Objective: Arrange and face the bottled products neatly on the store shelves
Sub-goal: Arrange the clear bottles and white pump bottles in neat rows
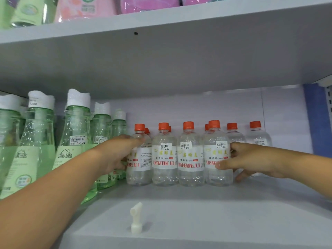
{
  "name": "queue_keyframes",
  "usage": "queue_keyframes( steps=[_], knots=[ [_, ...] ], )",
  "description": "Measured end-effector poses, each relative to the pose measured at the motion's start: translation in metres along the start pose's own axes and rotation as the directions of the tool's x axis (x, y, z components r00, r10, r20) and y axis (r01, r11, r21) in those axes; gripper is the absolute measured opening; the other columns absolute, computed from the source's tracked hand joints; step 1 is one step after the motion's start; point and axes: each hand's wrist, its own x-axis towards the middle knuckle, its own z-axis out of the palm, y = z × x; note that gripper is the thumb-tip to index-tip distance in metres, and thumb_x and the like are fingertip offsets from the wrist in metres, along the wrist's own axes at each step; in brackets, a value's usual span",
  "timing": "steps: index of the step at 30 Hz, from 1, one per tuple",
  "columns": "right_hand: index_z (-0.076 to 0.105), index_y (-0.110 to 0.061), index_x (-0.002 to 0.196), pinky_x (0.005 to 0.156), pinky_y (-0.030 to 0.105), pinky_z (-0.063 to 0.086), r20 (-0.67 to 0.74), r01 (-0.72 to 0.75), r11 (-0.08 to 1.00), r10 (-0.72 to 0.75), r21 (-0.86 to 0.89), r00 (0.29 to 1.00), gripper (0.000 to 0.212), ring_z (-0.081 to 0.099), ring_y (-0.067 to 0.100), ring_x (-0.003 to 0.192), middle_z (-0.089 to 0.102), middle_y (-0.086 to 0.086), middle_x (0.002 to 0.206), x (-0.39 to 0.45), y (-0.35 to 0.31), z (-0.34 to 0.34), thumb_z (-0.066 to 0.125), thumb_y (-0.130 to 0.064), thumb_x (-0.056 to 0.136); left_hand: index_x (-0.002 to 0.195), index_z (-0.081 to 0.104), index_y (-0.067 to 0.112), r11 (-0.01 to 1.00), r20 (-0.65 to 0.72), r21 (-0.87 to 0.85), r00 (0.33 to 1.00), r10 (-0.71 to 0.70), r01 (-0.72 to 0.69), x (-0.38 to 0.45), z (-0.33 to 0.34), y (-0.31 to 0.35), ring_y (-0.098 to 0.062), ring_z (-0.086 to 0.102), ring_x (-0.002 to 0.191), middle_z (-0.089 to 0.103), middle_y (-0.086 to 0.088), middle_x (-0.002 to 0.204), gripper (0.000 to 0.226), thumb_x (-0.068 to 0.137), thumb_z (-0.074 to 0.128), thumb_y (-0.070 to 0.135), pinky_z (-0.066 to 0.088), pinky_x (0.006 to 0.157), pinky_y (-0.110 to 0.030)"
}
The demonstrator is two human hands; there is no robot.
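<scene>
Grey-painted metal forms the shelf (233, 212) on which all products stand, with a second shelf board (161, 56) overhead. Tall green bottles (75, 141) with white caps occupy the left portion of the shelf. To their right stands a front row of four clear bottles (179, 159) with orange caps and white labels, upright and touching side to side; further orange-capped bottles stand behind and to the right.

The left hand (116, 153) reaches in from the lower left and grips the leftmost clear bottle (139, 159), thumb laid across its shoulder, fingers passing behind it out of view. The right hand (251, 160) reaches in from the right and grips the rightmost front bottle (218, 155), thumb pressed on its label, fingers curled around its far side. The four-bottle row thus lies between the two hands.

A small white plastic nozzle (136, 217) stands alone near the shelf's front edge, well apart from the bottles.
</scene>
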Motion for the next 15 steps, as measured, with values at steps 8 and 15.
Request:
queue_keyframes(
  steps=[8, 15],
  knots=[
    [0.063, -0.025, 0.123, 0.083, 0.046, 0.063, -0.018, 0.003, 1.000, -0.004, -0.010, 1.000, 0.051, 0.073, 0.019, 0.102, 0.075, -0.007, 0.112, -0.0025, -0.0013, 0.0017, 0.086, -0.032, 0.078, 0.144, 0.040, 0.014, 1.000, -0.092, 0.015, 0.996, 0.008, -0.006, -0.0006, 0.0034, -0.0023, -0.016, 0.064, 0.087, 0.067, 0.000, 0.098, 0.071, 0.088, 0.074, 0.040, 0.052, 0.067, -0.036],
    [0.064, -0.026, 0.122, 0.083, 0.046, 0.063, -0.022, 0.000, 1.000, -0.001, -0.023, 1.000, 0.046, 0.073, 0.019, 0.103, 0.075, -0.008, 0.111, -0.0063, -0.0046, 0.0028, 0.084, -0.030, 0.081, 0.131, 0.053, 0.013, 1.000, -0.100, -0.006, 0.995, -0.007, 0.007, -0.0001, 0.0042, -0.0002, -0.027, 0.068, 0.103, 0.073, -0.007, 0.110, 0.062, 0.084, 0.075, 0.047, 0.053, 0.095, -0.054]
  ],
)
